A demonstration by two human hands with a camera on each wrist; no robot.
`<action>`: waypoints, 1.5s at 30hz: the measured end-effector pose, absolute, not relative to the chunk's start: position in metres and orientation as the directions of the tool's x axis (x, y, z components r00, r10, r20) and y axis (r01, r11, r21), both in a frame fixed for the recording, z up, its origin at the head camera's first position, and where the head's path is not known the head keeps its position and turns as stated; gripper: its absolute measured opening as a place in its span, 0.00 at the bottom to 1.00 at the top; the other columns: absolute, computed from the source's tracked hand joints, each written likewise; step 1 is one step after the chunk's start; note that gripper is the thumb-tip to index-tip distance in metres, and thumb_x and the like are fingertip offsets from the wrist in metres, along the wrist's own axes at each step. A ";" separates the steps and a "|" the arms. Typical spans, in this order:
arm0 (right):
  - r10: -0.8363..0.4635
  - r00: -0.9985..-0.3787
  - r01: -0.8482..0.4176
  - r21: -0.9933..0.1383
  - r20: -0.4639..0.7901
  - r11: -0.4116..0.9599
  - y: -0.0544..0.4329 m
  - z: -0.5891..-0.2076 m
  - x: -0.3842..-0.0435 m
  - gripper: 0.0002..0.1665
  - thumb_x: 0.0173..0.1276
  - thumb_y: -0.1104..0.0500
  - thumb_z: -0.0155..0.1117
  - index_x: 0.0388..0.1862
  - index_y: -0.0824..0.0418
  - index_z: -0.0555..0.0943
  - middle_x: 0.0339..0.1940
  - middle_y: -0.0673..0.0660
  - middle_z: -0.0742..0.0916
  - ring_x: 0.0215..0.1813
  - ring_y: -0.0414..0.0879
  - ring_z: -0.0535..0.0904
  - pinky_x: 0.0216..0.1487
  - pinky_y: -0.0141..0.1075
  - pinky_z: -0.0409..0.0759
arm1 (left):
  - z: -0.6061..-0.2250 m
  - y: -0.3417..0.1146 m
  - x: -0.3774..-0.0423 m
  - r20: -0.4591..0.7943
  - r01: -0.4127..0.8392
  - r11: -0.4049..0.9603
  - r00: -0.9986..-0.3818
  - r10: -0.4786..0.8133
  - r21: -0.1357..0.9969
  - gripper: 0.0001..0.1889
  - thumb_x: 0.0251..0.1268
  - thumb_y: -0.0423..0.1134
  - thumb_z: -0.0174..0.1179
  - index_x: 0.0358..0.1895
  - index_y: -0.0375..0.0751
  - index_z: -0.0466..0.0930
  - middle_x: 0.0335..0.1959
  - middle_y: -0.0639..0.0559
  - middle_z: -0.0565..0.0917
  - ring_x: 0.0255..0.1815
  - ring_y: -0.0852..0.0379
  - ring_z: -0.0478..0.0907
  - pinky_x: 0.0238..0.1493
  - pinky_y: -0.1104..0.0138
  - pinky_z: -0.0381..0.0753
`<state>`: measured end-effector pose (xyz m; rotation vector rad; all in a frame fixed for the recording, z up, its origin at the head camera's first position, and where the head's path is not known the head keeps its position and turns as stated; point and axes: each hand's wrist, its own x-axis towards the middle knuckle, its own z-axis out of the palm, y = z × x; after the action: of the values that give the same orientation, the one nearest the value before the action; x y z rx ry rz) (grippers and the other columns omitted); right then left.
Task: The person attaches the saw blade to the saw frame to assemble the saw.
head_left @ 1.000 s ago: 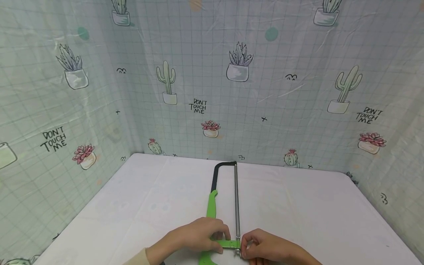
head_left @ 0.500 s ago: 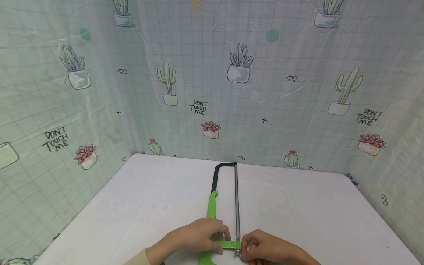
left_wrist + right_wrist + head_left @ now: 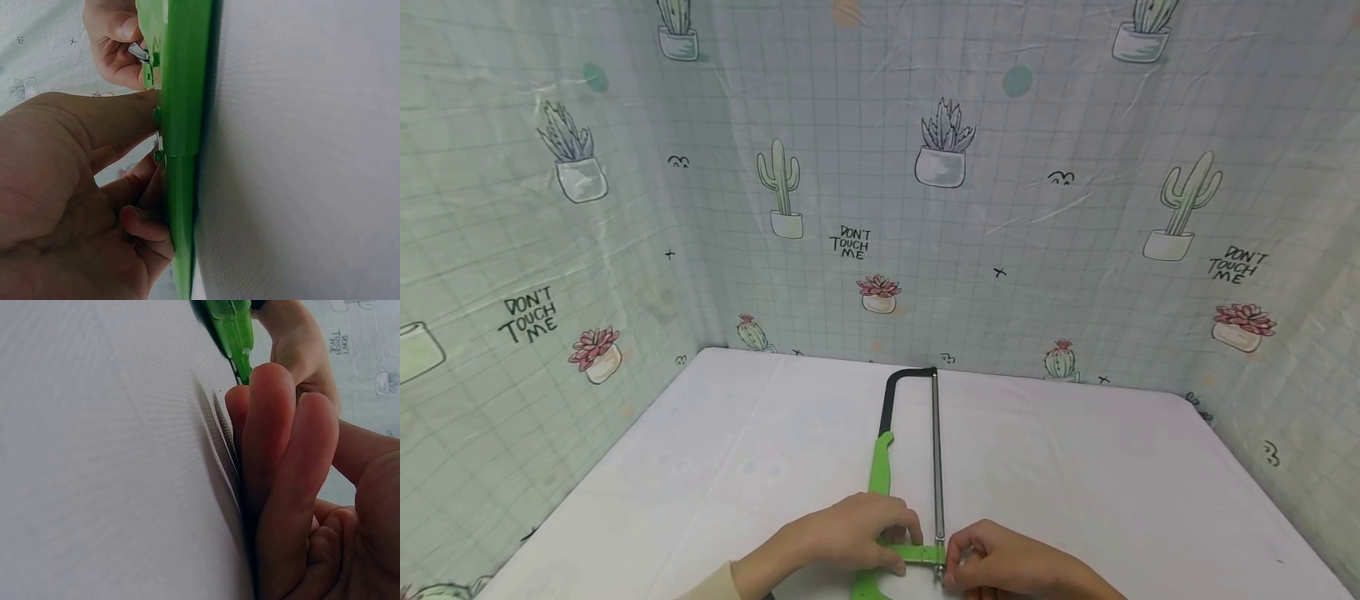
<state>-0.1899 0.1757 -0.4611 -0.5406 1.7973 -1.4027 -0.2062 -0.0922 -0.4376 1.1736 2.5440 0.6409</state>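
Observation:
A hacksaw (image 3: 880,467) lies flat on the white table, its black front end pointing away and its grey blade (image 3: 936,458) on the right. My left hand (image 3: 856,533) grips the green frame near the handle, thumb and fingers around the short crosspiece (image 3: 917,553). At the near end of the blade, my right hand (image 3: 1000,558) pinches a small silver wing nut (image 3: 139,51) between thumb and forefinger. In the right wrist view, the other fingers (image 3: 270,419) of that hand are bent close to the tabletop and hide the nut.
The white cloth-covered table (image 3: 760,433) extends around the saw. Behind it and at both sides hangs a grid-patterned curtain (image 3: 865,150) printed with potted cacti.
The right fingertips have shifted slightly at the wing nut, which shows at a different angle. The left hand and the hacksaw stay in place.

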 end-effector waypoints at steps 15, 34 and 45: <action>-0.688 -0.652 0.089 -0.933 -0.319 0.348 0.174 -0.459 -0.187 0.14 0.72 0.53 0.61 0.38 0.63 0.84 0.20 0.48 0.81 0.18 0.35 0.67 0.19 0.27 0.64 | -0.438 -0.092 -0.206 -0.053 0.657 0.572 -0.633 0.772 0.491 0.14 0.61 0.47 0.73 0.49 0.58 0.85 0.34 0.71 0.79 0.36 0.76 0.73 0.42 0.77 0.74; -0.633 -0.694 0.124 -0.923 -0.343 0.365 0.168 -0.459 -0.185 0.15 0.71 0.51 0.63 0.35 0.61 0.85 0.17 0.46 0.80 0.17 0.35 0.67 0.19 0.27 0.64 | -0.440 -0.093 -0.207 -0.041 0.664 0.564 -0.629 0.776 0.492 0.14 0.61 0.48 0.73 0.49 0.58 0.85 0.34 0.71 0.78 0.35 0.76 0.73 0.41 0.77 0.74; -0.633 -0.699 0.116 -0.926 -0.333 0.359 0.167 -0.458 -0.182 0.17 0.71 0.50 0.62 0.35 0.63 0.85 0.17 0.46 0.80 0.17 0.35 0.67 0.18 0.26 0.64 | -0.439 -0.092 -0.206 -0.052 0.653 0.577 -0.639 0.767 0.492 0.14 0.61 0.48 0.73 0.49 0.58 0.85 0.34 0.71 0.79 0.35 0.76 0.73 0.42 0.77 0.74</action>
<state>-0.1824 0.1671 -0.4577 -0.4489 1.9387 -1.3984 -0.2058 -0.0923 -0.4392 1.1743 2.5507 0.6384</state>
